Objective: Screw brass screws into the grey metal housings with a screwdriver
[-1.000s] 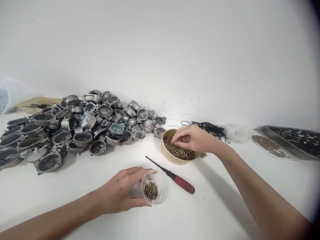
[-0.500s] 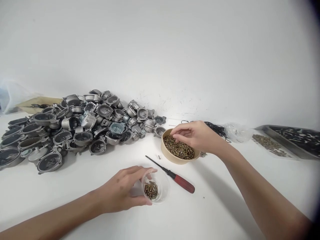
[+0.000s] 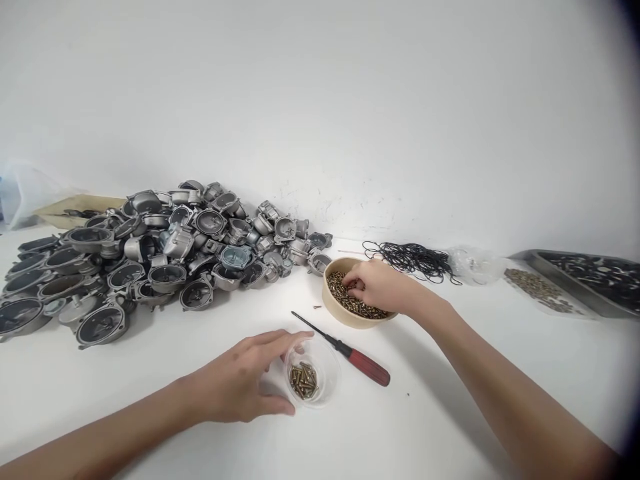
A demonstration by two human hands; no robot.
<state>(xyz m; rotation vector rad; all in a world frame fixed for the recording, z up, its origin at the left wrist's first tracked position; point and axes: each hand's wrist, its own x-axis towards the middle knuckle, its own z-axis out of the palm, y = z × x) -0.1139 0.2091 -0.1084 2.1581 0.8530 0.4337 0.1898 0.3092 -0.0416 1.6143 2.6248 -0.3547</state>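
Note:
My left hand (image 3: 245,383) grips the side of a small clear plastic cup (image 3: 325,393) that stands on the white table and holds several brass screws (image 3: 303,380). My right hand (image 3: 381,287) is lowered into a tan bowl (image 3: 335,310) full of brass screws (image 3: 336,288), its fingers curled down among them. What the fingers hold, if anything, is hidden. A screwdriver (image 3: 350,352) with a red handle lies between the cup and the bowl. One loose screw (image 3: 317,307) lies on the table left of the bowl.
A large heap of grey metal housings (image 3: 150,257) fills the left of the table. Black rubber rings (image 3: 413,257) lie behind the bowl. At the right are a clear bag (image 3: 475,265), a spread of small parts (image 3: 537,287) and a metal tray (image 3: 587,273).
My right hand rose a little above the bowl, then dropped back into the screws. A loose screw appeared on the table left of the bowl. My left hand stayed on the cup.

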